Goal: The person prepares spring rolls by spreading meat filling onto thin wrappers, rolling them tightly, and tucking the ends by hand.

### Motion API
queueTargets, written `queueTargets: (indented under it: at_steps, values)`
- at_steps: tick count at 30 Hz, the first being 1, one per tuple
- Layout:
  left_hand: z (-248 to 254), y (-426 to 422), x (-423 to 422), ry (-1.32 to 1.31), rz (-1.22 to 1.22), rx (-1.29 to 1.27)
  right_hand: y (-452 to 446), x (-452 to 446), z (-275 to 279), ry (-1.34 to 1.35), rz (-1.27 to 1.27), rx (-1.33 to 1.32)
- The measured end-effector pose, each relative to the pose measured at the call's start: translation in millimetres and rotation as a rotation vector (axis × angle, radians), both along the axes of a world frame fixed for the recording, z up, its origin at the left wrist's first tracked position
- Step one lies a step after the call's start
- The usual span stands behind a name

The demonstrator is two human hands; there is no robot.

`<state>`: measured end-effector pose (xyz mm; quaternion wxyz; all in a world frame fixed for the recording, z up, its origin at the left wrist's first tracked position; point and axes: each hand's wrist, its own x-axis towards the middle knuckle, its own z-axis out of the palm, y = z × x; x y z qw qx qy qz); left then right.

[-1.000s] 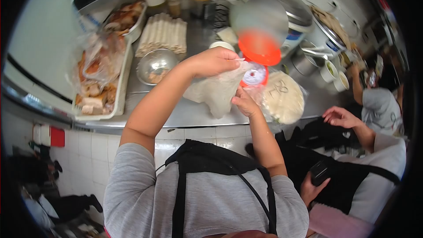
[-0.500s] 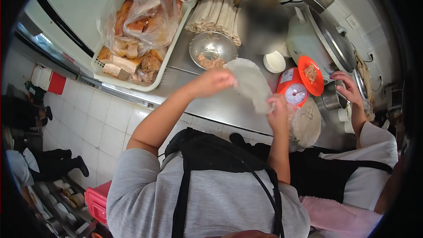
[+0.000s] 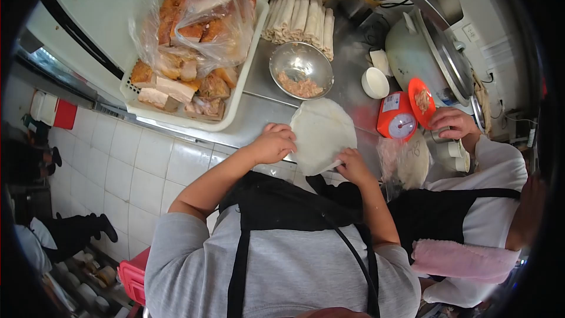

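A round, pale, thin wrapper sheet (image 3: 322, 132) is spread near the counter's front edge, its lower rim reaching over that edge. My left hand (image 3: 275, 143) grips its left side with curled fingers. At its lower right, my right hand (image 3: 353, 166) pinches the rim. Just behind the sheet is a metal bowl (image 3: 302, 70) with pinkish shredded filling (image 3: 300, 85) in it. A red dial scale (image 3: 398, 116) stands to the right, and an orange plate (image 3: 421, 103) with some filling is tilted beside it. A co-worker's hand (image 3: 454, 122) is at that plate.
Pale rolls (image 3: 301, 17) are stacked behind the bowl. On the left, a white tray (image 3: 233, 91) holds roast meat pieces under plastic. A small white bowl (image 3: 375, 83) and large lidded pot (image 3: 432, 53) stand at right. Bagged round wrappers (image 3: 414, 162) lie near the co-worker.
The wrapper sheet, held up and drooping before, is now spread out nearer my body. Both hands moved down with it. The co-worker's hand came to the orange plate, which is now tilted.
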<state>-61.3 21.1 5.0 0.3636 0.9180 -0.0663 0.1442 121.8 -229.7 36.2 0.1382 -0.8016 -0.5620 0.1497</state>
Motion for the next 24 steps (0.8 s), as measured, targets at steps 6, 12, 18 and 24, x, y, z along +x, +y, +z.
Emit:
queueTargets:
  at_steps: [6,12,18,24]
  values:
    - [14.3,-13.4,17.9,-0.227,0.159,-0.197,18.1,12.1,70.8,0.038,-0.24,-0.175]
    - [65.0,-32.5,53.5,-0.256,0.172,-0.262,79.7,-47.1,132.8,-0.065,-0.08,0.038]
    - [93.3,-26.6,54.6,-0.202,0.032,-0.308,78.2,-28.8,119.0,0.058,0.094,0.238]
    - [92.6,-10.8,45.2,0.032,-0.066,-0.146,39.6,-13.1,116.7,0.681,-0.094,0.25]
